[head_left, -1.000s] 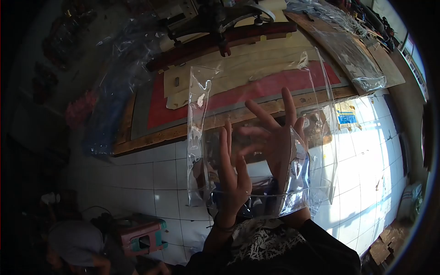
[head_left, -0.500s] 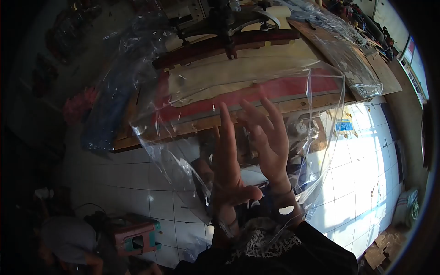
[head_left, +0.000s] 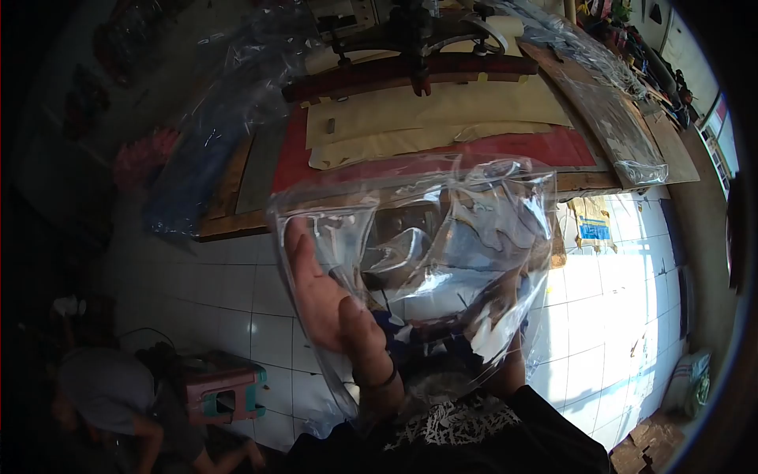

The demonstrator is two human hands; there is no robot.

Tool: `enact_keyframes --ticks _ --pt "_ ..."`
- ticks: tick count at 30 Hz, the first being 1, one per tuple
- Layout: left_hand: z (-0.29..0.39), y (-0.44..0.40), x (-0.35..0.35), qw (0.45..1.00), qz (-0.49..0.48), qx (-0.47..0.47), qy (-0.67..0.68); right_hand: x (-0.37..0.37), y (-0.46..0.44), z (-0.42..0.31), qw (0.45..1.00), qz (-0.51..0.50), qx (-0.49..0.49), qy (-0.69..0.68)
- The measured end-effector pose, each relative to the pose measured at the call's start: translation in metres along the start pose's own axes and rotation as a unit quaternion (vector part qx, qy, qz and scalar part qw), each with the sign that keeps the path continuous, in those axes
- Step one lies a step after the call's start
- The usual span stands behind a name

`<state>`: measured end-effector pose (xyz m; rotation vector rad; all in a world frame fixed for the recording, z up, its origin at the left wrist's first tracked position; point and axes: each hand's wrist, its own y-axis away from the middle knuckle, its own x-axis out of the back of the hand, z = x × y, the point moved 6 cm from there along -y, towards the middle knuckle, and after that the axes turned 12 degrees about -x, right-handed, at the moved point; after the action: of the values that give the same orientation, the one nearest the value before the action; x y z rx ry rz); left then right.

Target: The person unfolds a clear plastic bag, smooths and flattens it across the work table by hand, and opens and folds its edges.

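Observation:
A clear plastic bag [head_left: 403, 304] is spread upright in front of me, its sheets wrinkled and full of glare. My left hand [head_left: 316, 296] is inside its left side, fingers stretched upward against the plastic. A dark band circles that wrist. My right hand [head_left: 505, 304] is at the bag's right side, where reflections and folds hide its fingers. The bag's upper edge overlaps the front of the workbench [head_left: 237, 227] from my view.
On the bench lie a red sheet [head_left: 580, 150] and tan paper [head_left: 442, 110] beneath a dark metal press-like frame [head_left: 418, 63]. More clear plastic [head_left: 213, 134] drapes at left. A person [head_left: 110, 395] sits low at left near a plastic stool [head_left: 225, 395]. White tiles [head_left: 608, 316] cover the floor.
My hands have moved apart, the left hand to the left and the right hand to the right. The bag is now pulled wider and nearer, its upper edge lower over the bench.

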<state>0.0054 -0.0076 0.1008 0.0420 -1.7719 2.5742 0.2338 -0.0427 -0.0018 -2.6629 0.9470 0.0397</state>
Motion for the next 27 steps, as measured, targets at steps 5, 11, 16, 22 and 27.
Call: enact_keyframes --ticks 5,11,16,22,27 --pt "-0.011 0.009 -0.027 0.973 0.05 0.068 0.217 -0.026 0.014 -0.022 0.995 -0.046 0.039 -0.083" --pt "-0.038 0.01 -0.01 0.967 0.061 0.109 0.222 -0.014 0.013 -0.026 0.992 -0.017 0.065 -0.103" --pt "-0.054 0.023 -0.025 0.927 0.027 0.156 0.338 0.014 -0.011 -0.032 0.97 -0.005 0.1 -0.223" --pt "-0.038 0.029 -0.052 0.963 -0.211 0.091 0.141 0.0 -0.007 -0.038 0.98 -0.021 0.15 -0.129" --pt "-0.068 0.021 -0.013 0.986 -0.08 0.122 0.08 0.025 -0.015 -0.031 0.992 0.046 0.088 -0.08"
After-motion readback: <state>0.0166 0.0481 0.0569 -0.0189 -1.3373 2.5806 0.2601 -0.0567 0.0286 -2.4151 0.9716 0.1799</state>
